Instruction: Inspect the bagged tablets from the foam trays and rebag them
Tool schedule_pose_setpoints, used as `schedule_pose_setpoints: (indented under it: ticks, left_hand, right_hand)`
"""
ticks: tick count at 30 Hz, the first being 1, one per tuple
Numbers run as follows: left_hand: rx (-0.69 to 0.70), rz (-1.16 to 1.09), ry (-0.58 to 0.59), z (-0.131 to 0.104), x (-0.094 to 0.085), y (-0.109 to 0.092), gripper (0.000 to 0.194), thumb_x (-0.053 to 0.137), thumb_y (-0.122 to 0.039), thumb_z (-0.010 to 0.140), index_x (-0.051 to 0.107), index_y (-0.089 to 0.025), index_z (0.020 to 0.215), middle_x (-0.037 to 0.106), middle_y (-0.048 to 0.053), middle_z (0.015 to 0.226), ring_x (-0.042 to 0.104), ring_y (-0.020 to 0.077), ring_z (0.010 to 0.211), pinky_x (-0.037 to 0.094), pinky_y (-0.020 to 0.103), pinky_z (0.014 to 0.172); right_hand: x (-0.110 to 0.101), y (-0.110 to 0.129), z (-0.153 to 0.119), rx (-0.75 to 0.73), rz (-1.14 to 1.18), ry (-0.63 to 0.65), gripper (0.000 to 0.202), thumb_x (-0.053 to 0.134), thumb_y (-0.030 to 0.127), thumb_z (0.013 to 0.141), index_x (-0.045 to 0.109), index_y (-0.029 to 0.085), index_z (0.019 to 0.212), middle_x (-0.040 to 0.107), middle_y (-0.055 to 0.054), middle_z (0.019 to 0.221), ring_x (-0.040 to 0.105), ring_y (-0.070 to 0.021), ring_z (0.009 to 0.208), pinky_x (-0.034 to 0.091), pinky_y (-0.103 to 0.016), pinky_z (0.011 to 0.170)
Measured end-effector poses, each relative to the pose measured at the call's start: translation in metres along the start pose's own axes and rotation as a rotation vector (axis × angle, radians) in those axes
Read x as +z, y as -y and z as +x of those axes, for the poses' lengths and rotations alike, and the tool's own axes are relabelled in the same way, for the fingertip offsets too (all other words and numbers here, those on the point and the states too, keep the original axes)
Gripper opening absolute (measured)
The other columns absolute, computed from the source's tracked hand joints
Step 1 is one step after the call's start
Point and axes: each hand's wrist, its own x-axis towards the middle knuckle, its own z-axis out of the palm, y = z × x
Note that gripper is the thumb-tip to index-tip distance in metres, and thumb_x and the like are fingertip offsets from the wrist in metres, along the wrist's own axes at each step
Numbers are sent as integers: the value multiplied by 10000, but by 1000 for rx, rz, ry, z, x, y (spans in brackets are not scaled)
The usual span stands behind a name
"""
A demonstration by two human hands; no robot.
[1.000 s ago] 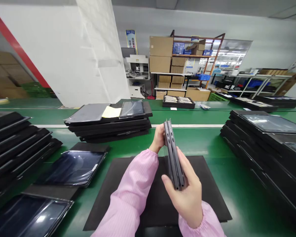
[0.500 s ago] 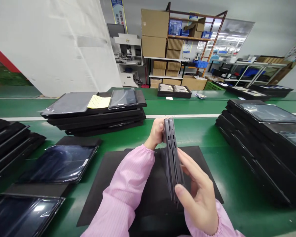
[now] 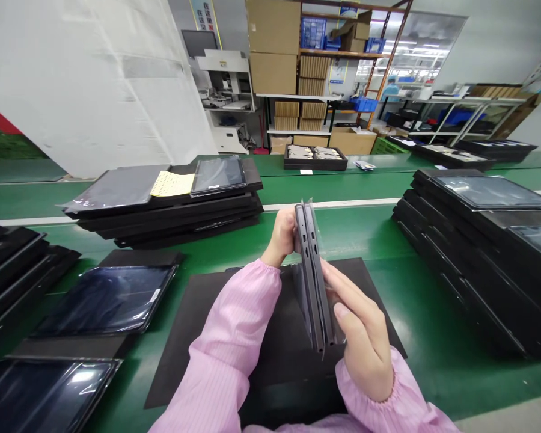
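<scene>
Two thin dark tablets [image 3: 313,279] stand on edge side by side, their port edges facing me, above a black foam sheet [image 3: 207,313]. Clear film sticks out around them. My left hand [image 3: 283,237] is closed round their far left end. Along the outer face of the right-hand tablet lie the stretched fingers of my right hand [image 3: 365,334]. Its thumb rests beside them, off the port edges, near loose film; whether it touches the film I cannot tell.
Film-wrapped tablets [image 3: 108,297] lie on black foam at my left, beside a stack of black sheets [image 3: 18,282]. Another stack [image 3: 184,219] bears tablets and a yellow label sheet [image 3: 172,183]. A tall stack [image 3: 469,270] stands at my right on the green bench [image 3: 433,325].
My right thumb has moved off the tablets' port edges, to the right beside the fingers. More film shows at the right-hand tablet. My left hand keeps its hold.
</scene>
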Motion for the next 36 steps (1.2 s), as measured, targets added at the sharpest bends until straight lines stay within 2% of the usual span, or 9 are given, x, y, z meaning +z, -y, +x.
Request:
schedule_pose_setpoints:
  ticks: [4,10,20,24,31,36]
  left_hand:
    - [-14,3,0,0,2,-1,762,339,-931,717,372,-223,438,400,-19,432,330,104,408,270,309,433]
    - [-33,15,1,0,3,-1,762,356,-938,704,433,-217,471,397,-29,440,329,106,417,287,311,451]
    - [-56,14,-3,0,5,-2,768,355,-956,674,425,-223,456,397,-24,434,328,111,421,293,313,444]
    - [-58,5,-6,1,6,-4,765,356,-954,673,392,-225,443,405,-21,436,330,106,413,293,311,441]
    - [-46,0,-6,0,6,-4,762,375,-938,687,436,-218,446,409,-21,437,338,107,416,292,307,443]
    - [-42,1,0,0,6,-3,766,369,-946,683,435,-219,453,404,-23,435,331,108,409,293,311,444]
  right_hand:
    - [-1,1,1,-25,2,-12,505,448,164,961,560,347,1418,592,35,1440,529,-214,1363,449,-391,1150]
    - [-2,7,2,-94,-60,20,614,580,192,869,502,263,1474,546,-44,1483,514,-313,1367,457,-500,1131]
    - [-7,6,3,-45,-3,58,686,426,80,827,494,292,1476,506,41,1509,454,-259,1417,419,-454,1172]
    - [-6,6,2,-36,0,47,720,421,54,800,499,309,1469,524,57,1492,463,-246,1410,418,-437,1176]
    - [-6,8,2,-27,-11,43,705,421,61,798,512,277,1462,520,35,1490,491,-263,1388,432,-460,1162]
    - [-7,9,2,-18,5,52,725,417,54,796,505,324,1463,522,65,1486,500,-243,1382,416,-446,1175]
